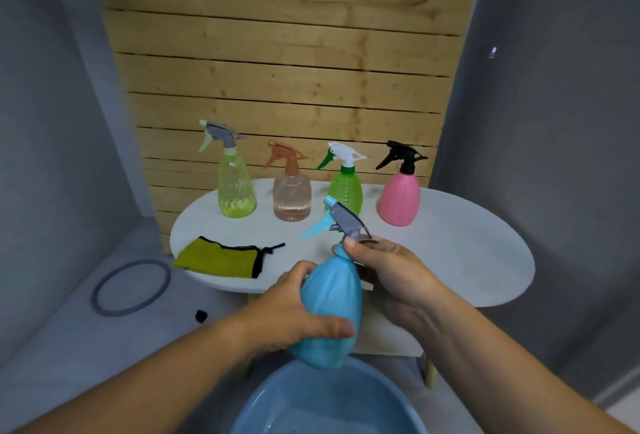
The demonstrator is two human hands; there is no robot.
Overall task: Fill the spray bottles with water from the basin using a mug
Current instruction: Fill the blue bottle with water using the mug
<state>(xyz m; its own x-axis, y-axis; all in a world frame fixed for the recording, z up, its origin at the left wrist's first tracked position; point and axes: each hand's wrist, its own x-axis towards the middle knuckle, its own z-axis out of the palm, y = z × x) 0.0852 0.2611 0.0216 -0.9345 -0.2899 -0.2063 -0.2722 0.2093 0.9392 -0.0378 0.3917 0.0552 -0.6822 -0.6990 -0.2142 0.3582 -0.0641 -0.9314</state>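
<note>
I hold a blue spray bottle point(330, 309) above the blue basin point(325, 402). My left hand point(294, 312) grips its body from the left. My right hand point(388, 270) grips the neck just under the grey spray head point(343, 222), thumb on the collar. Several other spray bottles stand in a row at the back of the white oval table point(460, 243): a yellow-green bottle point(235, 187), a clear peach bottle point(292, 194), a green bottle point(346, 187) and a pink bottle point(399, 198). No mug is in view.
A folded yellow-green cloth point(221, 260) with black trim lies on the table's front left. A grey ring point(131, 288) and a small black object point(201, 315) lie on the floor at left. A wooden slat wall stands behind the table.
</note>
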